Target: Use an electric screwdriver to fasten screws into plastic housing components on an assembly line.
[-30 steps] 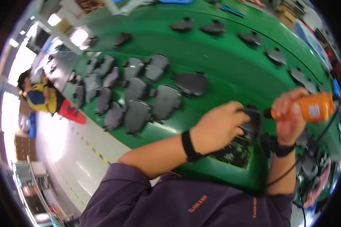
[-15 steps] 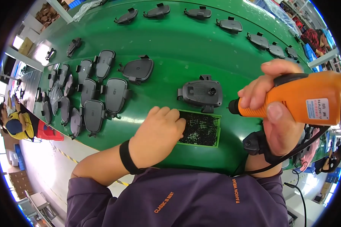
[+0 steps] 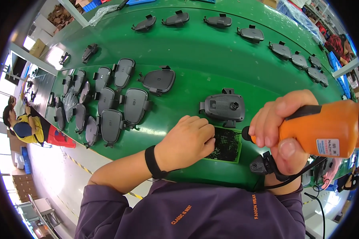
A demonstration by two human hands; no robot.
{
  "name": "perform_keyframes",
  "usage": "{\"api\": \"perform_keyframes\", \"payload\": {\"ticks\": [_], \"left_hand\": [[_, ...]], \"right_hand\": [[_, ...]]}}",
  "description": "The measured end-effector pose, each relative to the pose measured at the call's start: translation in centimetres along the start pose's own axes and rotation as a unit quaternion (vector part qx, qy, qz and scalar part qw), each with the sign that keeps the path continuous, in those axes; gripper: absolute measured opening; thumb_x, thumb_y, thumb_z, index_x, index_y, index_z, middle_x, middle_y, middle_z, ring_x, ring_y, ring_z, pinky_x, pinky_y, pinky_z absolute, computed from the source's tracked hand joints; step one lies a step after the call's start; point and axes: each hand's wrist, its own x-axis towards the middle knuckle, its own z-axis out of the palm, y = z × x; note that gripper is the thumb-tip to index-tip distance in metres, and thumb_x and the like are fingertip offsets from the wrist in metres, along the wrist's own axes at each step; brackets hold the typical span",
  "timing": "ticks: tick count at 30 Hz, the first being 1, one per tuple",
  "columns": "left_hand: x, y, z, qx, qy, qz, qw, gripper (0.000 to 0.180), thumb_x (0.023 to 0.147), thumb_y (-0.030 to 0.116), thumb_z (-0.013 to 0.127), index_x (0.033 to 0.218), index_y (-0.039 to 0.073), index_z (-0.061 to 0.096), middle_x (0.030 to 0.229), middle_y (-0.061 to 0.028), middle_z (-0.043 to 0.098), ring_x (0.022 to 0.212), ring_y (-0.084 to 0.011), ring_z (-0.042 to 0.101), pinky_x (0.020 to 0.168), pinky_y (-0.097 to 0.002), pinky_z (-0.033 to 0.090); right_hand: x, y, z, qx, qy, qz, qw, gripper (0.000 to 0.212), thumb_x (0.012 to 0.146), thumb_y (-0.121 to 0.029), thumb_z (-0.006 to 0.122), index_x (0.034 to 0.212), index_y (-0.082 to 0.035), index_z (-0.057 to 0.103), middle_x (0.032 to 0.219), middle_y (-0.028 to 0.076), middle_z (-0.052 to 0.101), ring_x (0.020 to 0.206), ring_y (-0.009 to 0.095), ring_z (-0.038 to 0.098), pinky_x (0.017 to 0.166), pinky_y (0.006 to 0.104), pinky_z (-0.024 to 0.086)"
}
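Observation:
My right hand (image 3: 285, 129) is wrapped round an orange electric screwdriver (image 3: 327, 123), its black nose pointing left by the right edge of a green tray (image 3: 239, 154). Small black pieces, probably screws, lie spread in that tray. Over its left side is my left hand (image 3: 187, 141), back upward, with curled fingers; whatever the fingertips hold is hidden. Just beyond the tray a black phone holder (image 3: 223, 106) lies back up, a round ball-shaped stud standing on it and clamp arms at its edges.
Several phone holders (image 3: 135, 105) lie face up to the left, and more (image 3: 251, 34) form a row along the far side of the green table (image 3: 179, 107). A black clamp-like part (image 3: 261, 164) is near my right wrist. At far left a person in yellow (image 3: 26, 129) sits.
The whole view has shifted, so the table's things appear further right and lower. My right hand has brought the screwdriver nearer to me, down beside the tray. My left hand stays at the tray.

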Motion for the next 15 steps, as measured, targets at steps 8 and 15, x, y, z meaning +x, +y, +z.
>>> {"api": "perform_keyframes", "payload": {"ticks": [8,15], "left_hand": [[0.8,-0.6,-0.1,-0.039,0.001,0.026,0.999,0.013,0.082,0.011,0.069,0.074,0.004,0.061,0.07,-0.0099,0.056,0.072,-0.0307,0.058,0.071,-0.0432,0.047],[1.3,-0.2,-0.1,-0.266,0.093,-0.037,0.959,0.01,0.077,-0.001,0.075,0.086,0.002,0.073,0.081,-0.0063,0.063,0.074,-0.0178,0.059,0.065,-0.0322,0.046]], "right_hand": [[-0.2,0.4,0.0,0.024,-0.023,0.0,0.999,0.05,0.086,-0.033,0.076,0.115,-0.005,0.048,0.065,0.001,0.053,0.056,0.016,0.056,0.061,0.0333,0.053],[0.2,0.9,0.0,0.094,-0.027,-0.027,0.995,0.05,0.09,-0.033,0.071,0.125,-0.007,0.045,0.067,0.001,0.054,0.06,0.016,0.056,0.065,0.0339,0.054]]}}
